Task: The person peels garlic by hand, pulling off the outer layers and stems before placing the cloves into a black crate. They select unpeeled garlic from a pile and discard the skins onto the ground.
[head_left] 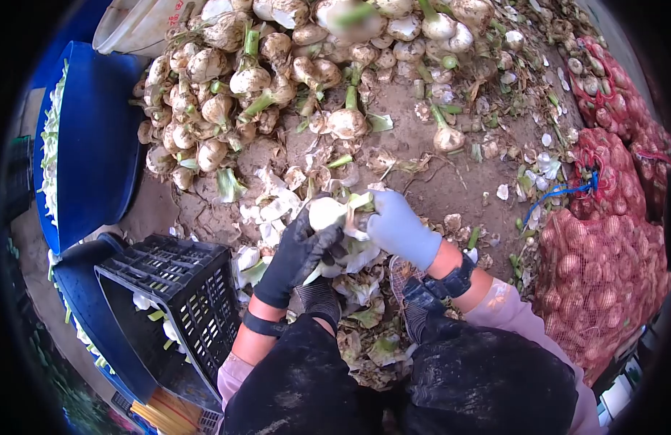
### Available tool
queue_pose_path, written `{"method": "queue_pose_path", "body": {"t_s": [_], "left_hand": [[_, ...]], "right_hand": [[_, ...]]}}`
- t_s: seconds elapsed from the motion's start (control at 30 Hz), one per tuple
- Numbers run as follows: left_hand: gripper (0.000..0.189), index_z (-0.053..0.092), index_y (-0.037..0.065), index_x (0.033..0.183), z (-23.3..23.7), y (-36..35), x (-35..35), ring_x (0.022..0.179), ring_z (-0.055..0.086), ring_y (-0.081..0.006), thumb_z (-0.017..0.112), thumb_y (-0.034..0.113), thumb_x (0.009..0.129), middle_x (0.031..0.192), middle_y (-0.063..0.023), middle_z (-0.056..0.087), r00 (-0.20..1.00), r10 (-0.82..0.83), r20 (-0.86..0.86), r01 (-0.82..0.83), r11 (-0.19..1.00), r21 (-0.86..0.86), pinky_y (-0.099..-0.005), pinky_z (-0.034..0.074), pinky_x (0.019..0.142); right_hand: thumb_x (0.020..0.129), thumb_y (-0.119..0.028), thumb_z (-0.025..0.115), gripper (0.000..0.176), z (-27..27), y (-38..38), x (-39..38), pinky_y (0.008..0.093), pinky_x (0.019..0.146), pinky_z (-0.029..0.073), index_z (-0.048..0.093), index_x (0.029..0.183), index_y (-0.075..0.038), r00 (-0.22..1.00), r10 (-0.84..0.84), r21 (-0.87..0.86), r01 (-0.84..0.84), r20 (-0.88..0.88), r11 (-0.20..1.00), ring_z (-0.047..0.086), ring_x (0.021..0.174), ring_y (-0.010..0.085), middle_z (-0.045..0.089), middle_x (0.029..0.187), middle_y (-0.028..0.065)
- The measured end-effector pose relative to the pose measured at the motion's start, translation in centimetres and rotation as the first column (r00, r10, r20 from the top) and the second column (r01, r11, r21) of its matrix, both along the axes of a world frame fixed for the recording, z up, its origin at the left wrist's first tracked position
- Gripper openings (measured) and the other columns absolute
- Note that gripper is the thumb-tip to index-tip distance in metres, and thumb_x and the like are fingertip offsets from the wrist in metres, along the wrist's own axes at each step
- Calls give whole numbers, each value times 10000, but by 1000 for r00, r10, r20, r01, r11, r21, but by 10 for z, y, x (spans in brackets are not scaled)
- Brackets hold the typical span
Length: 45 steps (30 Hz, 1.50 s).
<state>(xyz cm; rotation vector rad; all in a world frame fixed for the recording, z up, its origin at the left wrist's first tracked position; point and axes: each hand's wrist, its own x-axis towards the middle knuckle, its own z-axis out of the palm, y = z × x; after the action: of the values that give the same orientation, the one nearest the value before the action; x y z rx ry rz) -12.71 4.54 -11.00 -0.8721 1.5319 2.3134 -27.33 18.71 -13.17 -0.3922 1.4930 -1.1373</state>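
Note:
Above my feet, my left hand [303, 250], in a black glove, is wrapped round a peeled white onion-like bulb [325, 213]. My right hand [403, 230], in a pale blue-grey glove, is closed at the bulb's right side, where a pale green leafy layer [360, 202] meets its fingers. Strips of loose skin hang between the two hands. The right fingertips are partly hidden, so any small tool in them cannot be seen. Peeled white skins [277, 206] and leaf scraps lie on the soil below and around the hands.
A heap of dirty bulbs [205, 109] spreads across the front. Left are a black plastic crate [161, 268] on its side with white bulbs inside and blue tubs [89, 138] holding white, green-stalked bulbs. Red mesh sacks [600, 283] full of bulbs stand right.

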Motion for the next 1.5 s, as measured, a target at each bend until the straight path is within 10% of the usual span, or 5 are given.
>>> {"method": "queue_pose_path", "body": {"t_s": [0.2,0.6,0.8,1.1,1.5], "left_hand": [[351,488,42,1286,-22,-3,-5,975,611,-166,538,107,944,1101,-81,614,993,53,-106,-101,847,-522,-273,491,878],[250,580,-13,1109,-11,1,-8,1020,624,-260,592,142,913,1079,-159,638,855,515,-56,-440,779,447,-377,498,922],[270,555,-5,1147,-5,-13,-5,1010,622,-211,613,35,887,1090,-132,634,789,609,-82,-579,781,233,-326,512,893],[250,593,25,1044,-6,17,-10,863,603,-93,671,-51,820,965,-30,634,882,456,-117,-470,869,-158,-239,514,769],[257,595,15,1146,14,-22,-2,1093,593,-235,580,144,925,1146,-118,619,680,696,-231,-638,717,281,-364,483,949]], "right_hand": [[847,-46,598,388,10,11,17,272,794,497,547,1228,7,993,120,-9,-120,4,993,627,895,133,677,987,125],[753,-117,627,250,-10,30,-10,440,772,489,636,994,-50,671,242,223,-117,-701,968,617,859,385,636,898,214],[834,-323,653,319,39,40,-4,444,745,485,632,1061,-99,626,676,458,-505,-389,731,616,824,369,640,885,178],[639,-152,656,176,42,-24,2,385,628,476,579,781,-84,156,310,262,-267,-938,928,597,715,298,593,764,93],[794,-251,644,193,-20,56,-51,428,657,520,646,874,-76,521,177,390,333,-835,858,650,759,352,654,815,182]]}}
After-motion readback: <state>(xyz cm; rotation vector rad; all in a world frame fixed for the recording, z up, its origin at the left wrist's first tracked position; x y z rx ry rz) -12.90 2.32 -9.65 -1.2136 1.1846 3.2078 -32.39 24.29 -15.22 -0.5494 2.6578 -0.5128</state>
